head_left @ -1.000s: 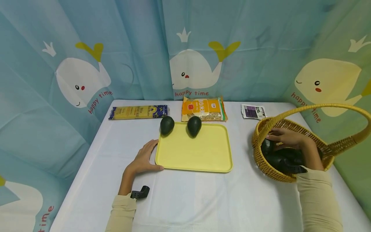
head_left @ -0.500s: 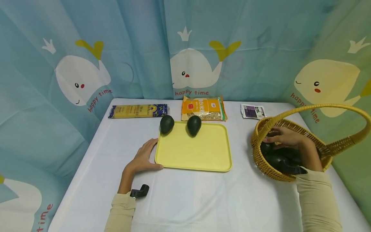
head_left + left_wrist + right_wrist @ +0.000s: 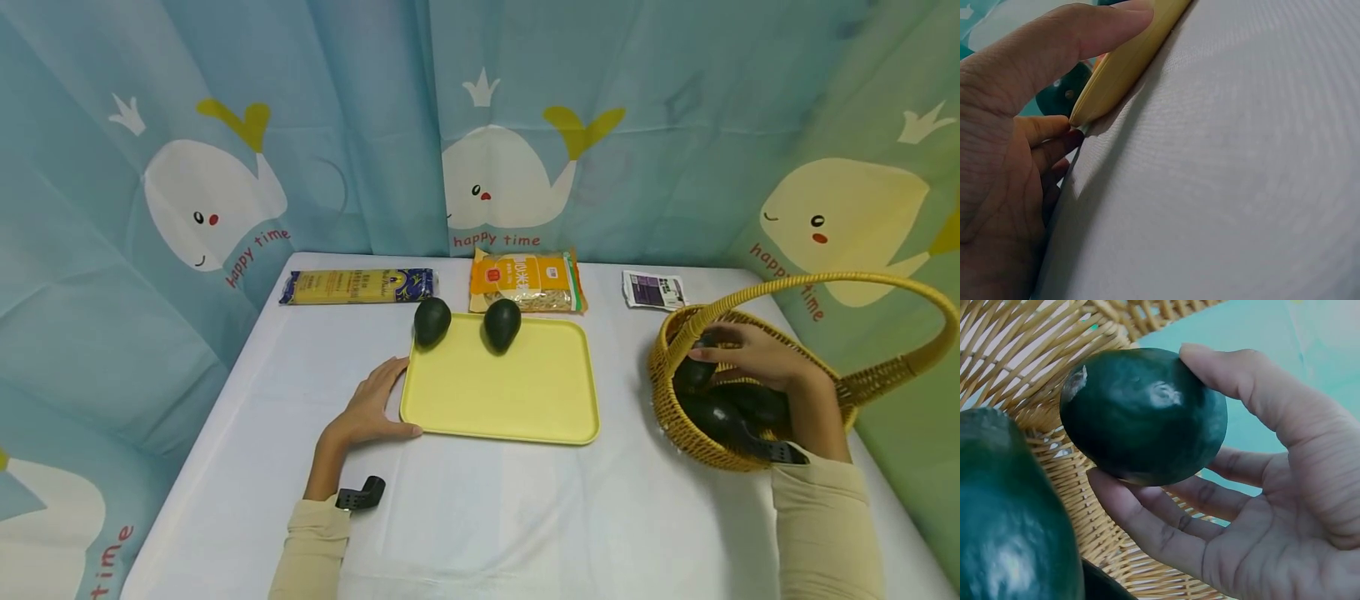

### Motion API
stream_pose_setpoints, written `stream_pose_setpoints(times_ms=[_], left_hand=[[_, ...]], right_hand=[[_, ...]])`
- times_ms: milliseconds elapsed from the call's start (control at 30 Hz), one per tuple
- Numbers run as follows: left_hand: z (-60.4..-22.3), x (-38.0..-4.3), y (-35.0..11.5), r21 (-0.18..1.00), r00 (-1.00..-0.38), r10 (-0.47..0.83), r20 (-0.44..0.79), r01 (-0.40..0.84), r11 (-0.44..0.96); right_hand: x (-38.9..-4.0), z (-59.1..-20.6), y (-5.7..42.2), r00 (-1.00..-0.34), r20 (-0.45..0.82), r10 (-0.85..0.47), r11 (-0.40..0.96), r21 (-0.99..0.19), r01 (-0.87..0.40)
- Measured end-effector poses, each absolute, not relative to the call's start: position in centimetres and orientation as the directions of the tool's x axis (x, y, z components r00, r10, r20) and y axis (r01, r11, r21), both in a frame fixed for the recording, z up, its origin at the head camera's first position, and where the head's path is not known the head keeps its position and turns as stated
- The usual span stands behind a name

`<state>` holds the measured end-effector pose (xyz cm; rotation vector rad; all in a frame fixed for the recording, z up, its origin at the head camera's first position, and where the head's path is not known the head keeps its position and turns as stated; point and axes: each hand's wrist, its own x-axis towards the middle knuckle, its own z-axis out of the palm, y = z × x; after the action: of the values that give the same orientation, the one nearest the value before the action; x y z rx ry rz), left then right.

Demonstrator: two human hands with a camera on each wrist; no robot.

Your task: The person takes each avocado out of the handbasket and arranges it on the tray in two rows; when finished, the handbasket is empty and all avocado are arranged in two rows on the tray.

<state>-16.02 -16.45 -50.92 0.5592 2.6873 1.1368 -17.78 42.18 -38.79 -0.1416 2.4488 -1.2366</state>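
Note:
In the head view my right hand (image 3: 757,358) is inside the wicker basket (image 3: 675,429), gripping a dark green avocado (image 3: 693,371). The right wrist view shows this avocado (image 3: 1141,415) between thumb and fingertips, with another avocado (image 3: 1013,512) beside it. More avocados (image 3: 716,417) lie lower in the basket. My left hand (image 3: 367,408) rests at the near left corner of a yellow tray (image 3: 502,396), thumb along its front edge and fingers at its left side. Two avocados lie at the tray's far side, one (image 3: 432,322) on the left corner and one (image 3: 502,325) further right.
Behind the tray lie a long yellow and blue pasta packet (image 3: 358,287) and an orange noodle bag (image 3: 528,283). A small purple and white sachet (image 3: 654,290) lies behind the basket. The basket's tall handle (image 3: 817,279) arches over it. A whale-print curtain (image 3: 360,150) encloses the table.
My right hand has closed its grip on the avocado and risen slightly with it, tipping it more upright. My left hand and the tray have stayed in place.

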Motion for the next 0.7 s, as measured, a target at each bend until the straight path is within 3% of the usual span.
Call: stream_pose_setpoints(times_ms=[700], left_hand=[[-50.7, -16.0, -16.4, 0.716, -0.913, 0.408, -0.003, 0.283, 0.638]], right_hand=[[-14.3, -38.0, 42.5, -0.95, -0.185, -0.253, 0.586, -0.81, 0.001]])
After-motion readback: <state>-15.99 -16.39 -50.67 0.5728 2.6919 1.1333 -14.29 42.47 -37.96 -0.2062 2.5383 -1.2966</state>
